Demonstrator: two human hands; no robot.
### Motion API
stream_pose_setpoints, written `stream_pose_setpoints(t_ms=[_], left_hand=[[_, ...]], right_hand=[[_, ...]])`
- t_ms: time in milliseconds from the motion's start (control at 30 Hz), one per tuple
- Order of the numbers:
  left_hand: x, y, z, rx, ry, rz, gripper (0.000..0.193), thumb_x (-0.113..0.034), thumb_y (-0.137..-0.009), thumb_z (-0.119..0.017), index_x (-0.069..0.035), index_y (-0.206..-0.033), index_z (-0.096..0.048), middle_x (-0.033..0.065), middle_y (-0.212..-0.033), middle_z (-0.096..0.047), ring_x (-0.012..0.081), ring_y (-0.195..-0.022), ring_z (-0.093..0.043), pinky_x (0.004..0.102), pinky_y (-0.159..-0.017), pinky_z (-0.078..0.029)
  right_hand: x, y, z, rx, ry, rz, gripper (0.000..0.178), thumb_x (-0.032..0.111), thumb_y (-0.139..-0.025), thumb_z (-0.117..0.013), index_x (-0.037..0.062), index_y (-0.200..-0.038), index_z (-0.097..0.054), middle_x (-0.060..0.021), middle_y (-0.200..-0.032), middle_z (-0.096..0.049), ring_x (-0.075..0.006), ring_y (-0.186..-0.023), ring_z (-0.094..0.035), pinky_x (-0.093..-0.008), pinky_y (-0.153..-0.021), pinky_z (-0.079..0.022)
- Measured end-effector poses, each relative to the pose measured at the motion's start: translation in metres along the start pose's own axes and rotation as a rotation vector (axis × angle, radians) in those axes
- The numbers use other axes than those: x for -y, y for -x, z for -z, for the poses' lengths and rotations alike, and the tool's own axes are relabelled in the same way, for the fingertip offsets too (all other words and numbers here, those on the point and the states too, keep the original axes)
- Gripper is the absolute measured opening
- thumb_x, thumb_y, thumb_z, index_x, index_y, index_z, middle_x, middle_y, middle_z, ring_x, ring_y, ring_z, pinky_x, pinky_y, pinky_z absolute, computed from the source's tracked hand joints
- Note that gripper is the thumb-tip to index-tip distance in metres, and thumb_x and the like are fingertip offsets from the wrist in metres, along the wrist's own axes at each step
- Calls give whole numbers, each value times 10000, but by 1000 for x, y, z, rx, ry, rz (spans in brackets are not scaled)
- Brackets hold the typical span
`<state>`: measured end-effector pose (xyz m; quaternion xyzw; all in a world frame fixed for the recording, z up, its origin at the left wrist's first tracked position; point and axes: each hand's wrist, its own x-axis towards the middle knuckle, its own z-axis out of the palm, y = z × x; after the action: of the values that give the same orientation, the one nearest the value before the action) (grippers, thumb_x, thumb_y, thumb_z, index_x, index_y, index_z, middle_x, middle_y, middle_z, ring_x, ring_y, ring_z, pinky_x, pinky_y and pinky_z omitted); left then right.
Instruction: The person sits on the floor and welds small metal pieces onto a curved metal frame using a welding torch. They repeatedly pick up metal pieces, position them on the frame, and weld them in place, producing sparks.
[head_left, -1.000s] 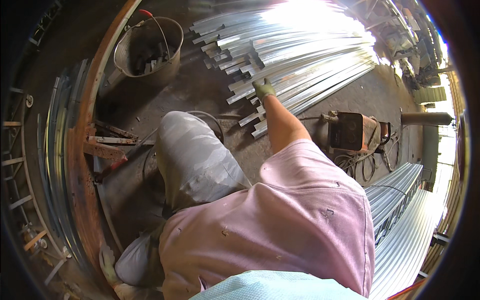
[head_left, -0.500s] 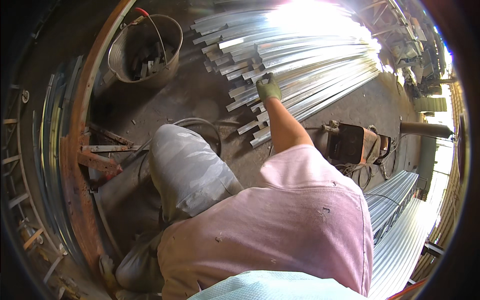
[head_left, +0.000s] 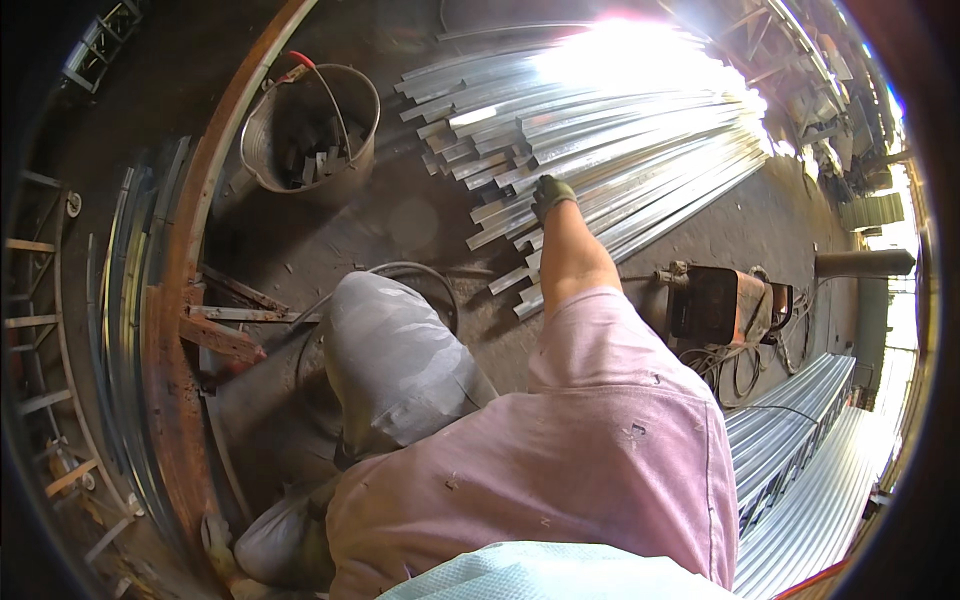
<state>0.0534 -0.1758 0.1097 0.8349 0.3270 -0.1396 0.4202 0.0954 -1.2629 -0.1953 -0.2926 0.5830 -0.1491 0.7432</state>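
Note:
My right hand (head_left: 553, 197), in an olive work glove, reaches out to the near ends of a pile of shiny metal tubes (head_left: 600, 150). Its fingers are curled at the end of one tube, and the palm side is hidden from me. The tubes lie side by side on the floor, their ends uneven, with glare over the far part. At the lower left, a pale glove-like shape (head_left: 216, 540) sits against a rusty beam (head_left: 175, 390); this may be my left hand, but its fingers cannot be made out.
A metal bucket (head_left: 252, 150) with a red-gripped handle holds small metal offcuts. An orange and black machine (head_left: 715, 305) with coiled cables stands right of the tubes. More metal lengths (head_left: 790, 470) are stacked lower right. A cable (head_left: 445, 285) loops beyond my knee.
My view has shifted, so the scene sits lower and farther right. My right hand stays at the tube ends, its fingers now more curled and the wrist turned.

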Motion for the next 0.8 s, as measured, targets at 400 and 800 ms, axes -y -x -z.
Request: stream_pose_setpoints(t_ms=[400, 800], left_hand=[[8, 0, 0, -72, -11, -4, 695, -475, -1119, -705, 8, -1607, -599, 164, -1500, -690, 305, -1361, -664, 414, -1150, -509], [-6, 24, 0, -124, 34, 42, 756, -493, -1106, -729, 25, -1630, -561, 164, -1516, -689, 307, -1331, -704, 413, -1131, -533]], right_hand=[[10, -49, 5, -195, 266, 58, 965, 788, -1009, -688, 140, -1698, -497, -177, -1682, -580, -443, -1290, -684, -699, -1114, -449], [10, -46, 23, -79, 456, 25, 1040, 915, -984, -556, 225, -1750, -422, -78, -1806, -429, -392, -1551, -518, -641, -1224, -373]])
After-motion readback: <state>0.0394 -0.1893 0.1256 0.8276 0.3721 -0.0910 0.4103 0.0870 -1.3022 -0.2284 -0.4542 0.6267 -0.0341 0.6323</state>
